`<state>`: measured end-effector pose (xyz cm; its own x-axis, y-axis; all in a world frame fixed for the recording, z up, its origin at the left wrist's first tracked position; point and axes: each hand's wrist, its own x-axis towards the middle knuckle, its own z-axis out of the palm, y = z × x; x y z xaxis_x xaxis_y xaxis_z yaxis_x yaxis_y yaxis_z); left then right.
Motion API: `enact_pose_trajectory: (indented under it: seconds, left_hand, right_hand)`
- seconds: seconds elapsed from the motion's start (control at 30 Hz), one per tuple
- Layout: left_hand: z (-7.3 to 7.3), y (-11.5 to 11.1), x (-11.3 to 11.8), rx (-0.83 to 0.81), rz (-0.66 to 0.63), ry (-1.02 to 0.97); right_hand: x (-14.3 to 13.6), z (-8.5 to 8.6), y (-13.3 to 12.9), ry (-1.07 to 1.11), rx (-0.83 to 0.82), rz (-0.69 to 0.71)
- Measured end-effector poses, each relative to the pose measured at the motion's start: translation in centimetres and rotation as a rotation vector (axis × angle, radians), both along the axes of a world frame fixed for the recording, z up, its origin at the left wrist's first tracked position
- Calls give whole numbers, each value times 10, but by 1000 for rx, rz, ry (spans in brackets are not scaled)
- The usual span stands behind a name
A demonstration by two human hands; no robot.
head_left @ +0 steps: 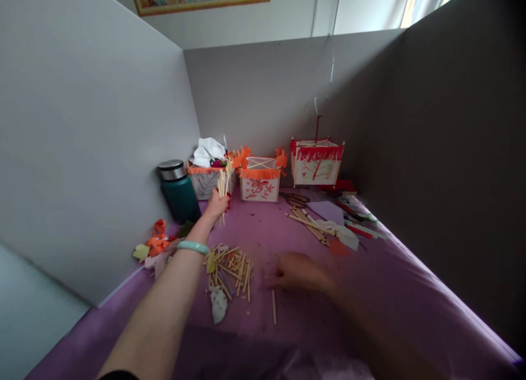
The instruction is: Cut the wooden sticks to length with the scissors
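My left hand (215,205) is closed around a bundle of thin wooden sticks (224,184), held upright with the tops fanning out above the fist. I take the green flask (178,191) as my landmark: the fist sits just to its right and slightly nearer me, with the sticks standing in front of the grey-leaf paper lantern (206,182) that is right beside the flask. A pale green bangle (193,247) circles that wrist.

My right hand (296,272) is blurred, low over the purple cloth (411,303), well to the right of the flask and nearer me; I cannot tell whether its fingers are together or apart. A single stick (273,306) lies just under its fingertips. Between that hand and the flask side lies a loose heap of sticks (230,270).

Farther right of the flask stand an orange-fringed lantern (259,184) and a red-fringed lantern (315,162), with another stick pile (307,220) before them.
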<state>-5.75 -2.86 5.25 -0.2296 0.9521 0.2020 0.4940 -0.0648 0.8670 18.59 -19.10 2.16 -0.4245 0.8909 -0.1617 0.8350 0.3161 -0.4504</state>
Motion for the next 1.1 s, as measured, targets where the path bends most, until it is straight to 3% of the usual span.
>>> enact_pose_trajectory:
  seconds: [0.1, 0.2, 0.4, 0.57, 0.63, 0.7, 0.77, 0.87, 0.93, 1.0, 1.1]
  left_hand:
    - [-1, -28, -16, 181, -107, -282]
    - [-9, -59, -31, 274, -149, -387]
    - [-37, -110, -52, 362, -93, -380]
    - [-72, -137, -60, 262, -3, -301]
    - [-77, -142, -61, 255, 8, -291]
    - [-70, -144, -56, 282, 35, -308]
    - [-51, -140, -44, 323, 16, -407]
    - [-19, -121, -10, 307, -228, -657]
    - [-7, -102, 18, 242, -382, -727]
    - [-8, -81, 43, 214, -454, -703]
    - [-27, -54, 66, 79, -549, -600]
  right_hand:
    - [-17, 2, -39, -122, 44, -20]
    - [-28, 10, -50, -181, 32, 6]
    - [-56, 22, -16, -73, 173, 10]
    - [-53, 9, 15, 40, 247, -9]
    - [-40, 1, 24, 82, 270, -25]
    - [-26, -5, 34, 138, 291, -50]
    - [-13, -9, 46, 221, 323, -93]
    - [0, -9, 64, 416, 338, -144]
    - [4, -8, 75, 580, 330, -159]
    - [6, -9, 83, 711, 361, -179]
    - [8, -19, 90, 805, 442, -212]
